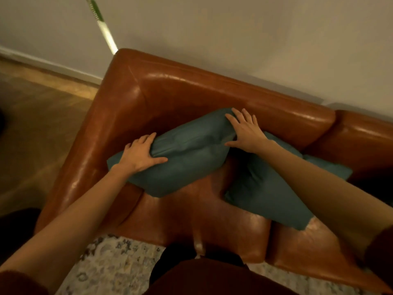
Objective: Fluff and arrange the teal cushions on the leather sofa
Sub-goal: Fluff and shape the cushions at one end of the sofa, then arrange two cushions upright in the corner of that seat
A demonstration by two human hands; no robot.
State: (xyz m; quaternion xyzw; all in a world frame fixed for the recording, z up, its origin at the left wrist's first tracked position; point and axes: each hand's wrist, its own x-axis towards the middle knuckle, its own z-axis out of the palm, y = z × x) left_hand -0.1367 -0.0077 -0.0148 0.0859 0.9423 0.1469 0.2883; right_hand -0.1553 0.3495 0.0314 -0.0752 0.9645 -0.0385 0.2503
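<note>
Head view, teal cushion (187, 158) between hands' grip

My leather sofa (212, 92) stands against the wall, its corner seat glossy and creased. Two teal cushions lie directly on that seat: one cushion (187, 158) nearer the sofa's armrest, tilted up toward the backrest, and a second cushion (270, 192) flat beside it, reaching over the seam toward the next seat.
</note>
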